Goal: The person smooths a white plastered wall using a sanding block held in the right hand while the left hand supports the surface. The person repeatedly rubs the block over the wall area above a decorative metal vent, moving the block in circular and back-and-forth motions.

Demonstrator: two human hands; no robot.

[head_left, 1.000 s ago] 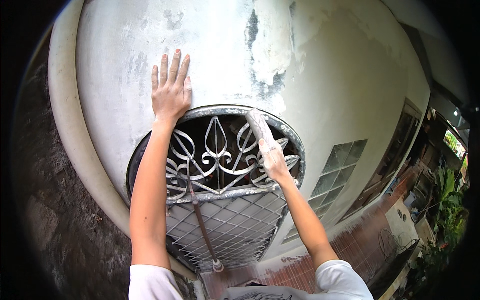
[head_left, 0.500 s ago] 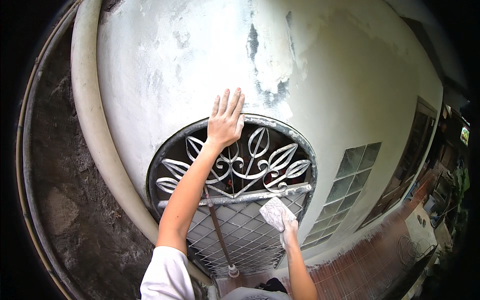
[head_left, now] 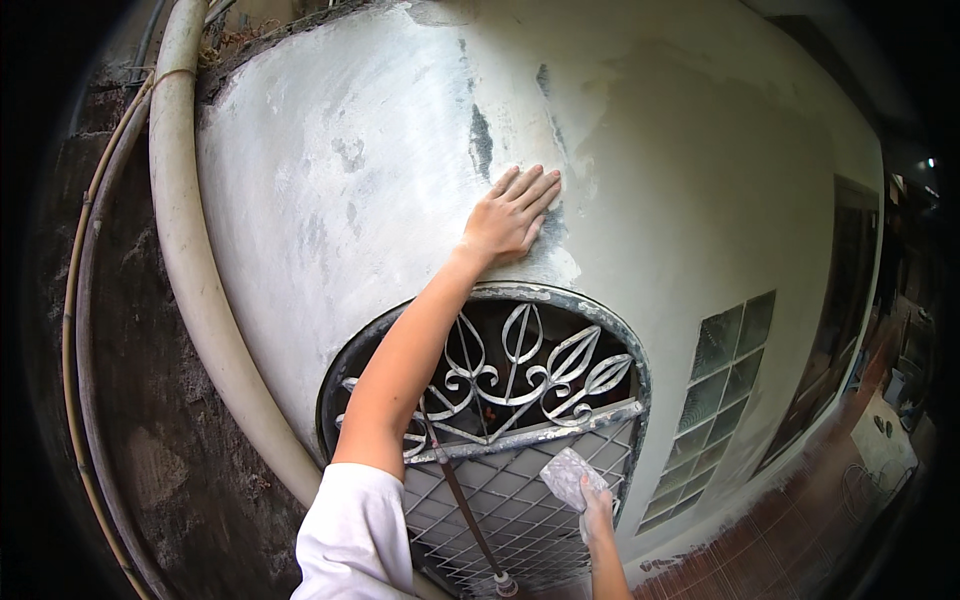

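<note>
Head view: two bare hands at one white-grey wall [head_left: 320, 190], its paint patchy.
Left hand: one, the left hand [head_left: 512, 218], laid flat on the wall above the arch; its grip is unclosed, fingers straight and slanting up to the right.
Right hand: one, the right hand [head_left: 598, 508], low in front of the lattice; its grip is clamped on the block.
Block: one pale block [head_left: 563, 477], white with grey smears, in the right hand, below the arch's crossbar and well apart from the left hand.
Dark patches: several on the wall; two long streaks stand above the left hand, and another patch lies partly behind it.
Arch: one arched frame [head_left: 630, 340], its paint worn, holding white scrollwork [head_left: 522, 335]; four leaf shapes show clearly right of the left arm, which hides others.
Lattice: one panel of crossed bars [head_left: 480, 505] below the crossbar, with one brown pole [head_left: 462, 500] slanting past it to a pale round end.
Window: one glazed window [head_left: 712, 395] in two columns; its lower rows are too squeezed to count.
Left edge: one thick pale pipe [head_left: 182, 220], beside one bamboo pole [head_left: 69, 345] and one thinner grey pipe.
Right edge: one dark door [head_left: 845, 270] above a red tiled floor [head_left: 720, 565].
Sleeve: one white sleeve [head_left: 352, 525] at the left arm.
</note>
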